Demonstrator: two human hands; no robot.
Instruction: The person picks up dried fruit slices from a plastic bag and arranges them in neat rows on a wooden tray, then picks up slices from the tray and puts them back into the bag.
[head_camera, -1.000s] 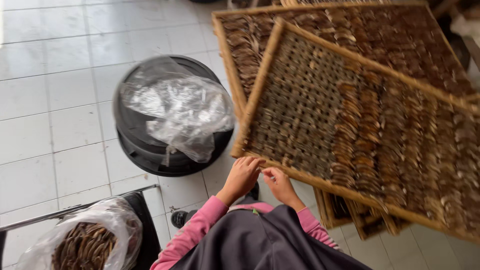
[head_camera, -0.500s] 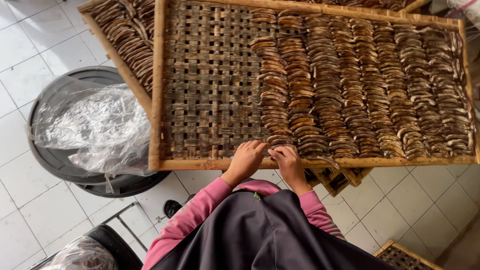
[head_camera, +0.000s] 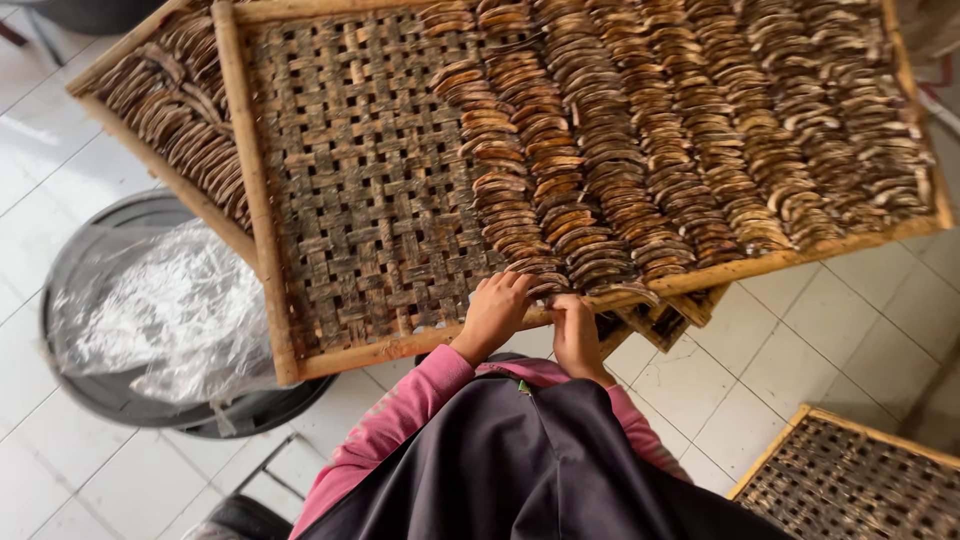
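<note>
left hand and right hand at woven tray edge, fingers half-buried among dried slices

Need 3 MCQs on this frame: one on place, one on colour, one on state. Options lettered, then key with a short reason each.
1. Where do the left hand and right hand rest?
A. on the near edge of the woven tray
B. inside the black bin
C. on the floor tiles

2. What colour are the sleeves?
A. blue
B. pink
C. white

3. How is the woven tray filled?
A. wholly bare
B. covered all over
C. left part bare, right part covered in rows of brown curved slices

Key: 1 A, fingers lie at the wooden frame by the nearest slices. 2 B, both forearms show pink cloth. 3 C, open weave shows on the left, slices overlap on the right.
</note>
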